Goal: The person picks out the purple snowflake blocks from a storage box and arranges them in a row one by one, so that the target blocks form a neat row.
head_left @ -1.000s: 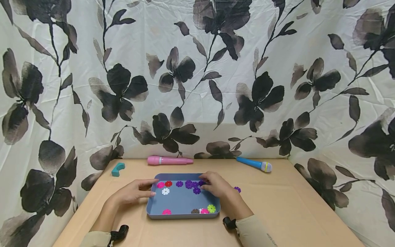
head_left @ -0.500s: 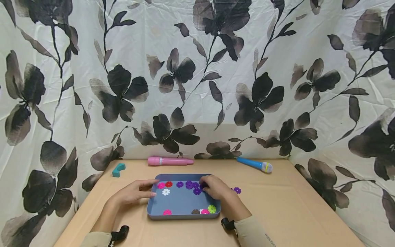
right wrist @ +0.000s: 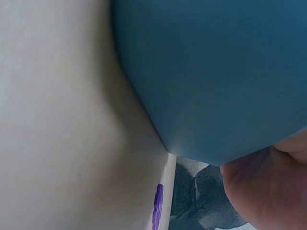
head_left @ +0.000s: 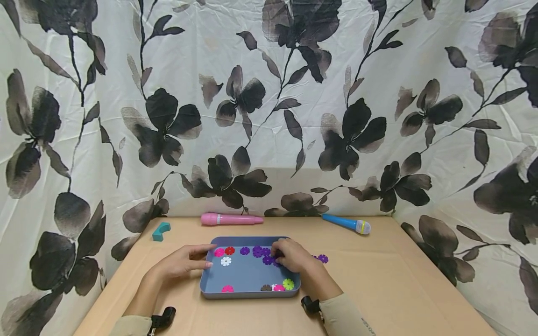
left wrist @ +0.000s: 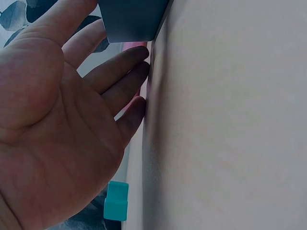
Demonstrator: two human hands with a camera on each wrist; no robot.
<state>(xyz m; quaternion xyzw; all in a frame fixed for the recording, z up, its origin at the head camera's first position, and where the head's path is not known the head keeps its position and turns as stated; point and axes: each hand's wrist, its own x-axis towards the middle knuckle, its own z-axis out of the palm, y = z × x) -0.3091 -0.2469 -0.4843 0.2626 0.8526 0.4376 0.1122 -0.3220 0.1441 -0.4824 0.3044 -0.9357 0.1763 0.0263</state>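
Observation:
In the head view a blue-grey tray (head_left: 244,275) holds flower-shaped interlocking discs. My left hand (head_left: 178,261) is at its left side, thumb and forefinger touching the rim. The left wrist view shows the other fingers extended below the tray's corner (left wrist: 132,21). My right hand (head_left: 293,255) reaches over the right rim, its fingers curled and pinching at a purple disc (head_left: 276,262), partly hidden by the fingertips. Beside it lie more purple discs (head_left: 257,251). Part of that hand (right wrist: 268,191) shows past the tray's outer wall (right wrist: 216,81) in the right wrist view.
Inside the tray are also a red disc (head_left: 229,250), a white disc (head_left: 225,261) and a lime disc (head_left: 288,283). Purple discs (head_left: 322,258) lie outside, right. Behind are a pink microphone (head_left: 231,219), a blue microphone (head_left: 346,224) and a teal block (head_left: 161,231).
My right hand's fingers have curled in over the purple discs, and its fingertips have moved slightly nearer with a purple disc. The left hand stays at the tray's left rim.

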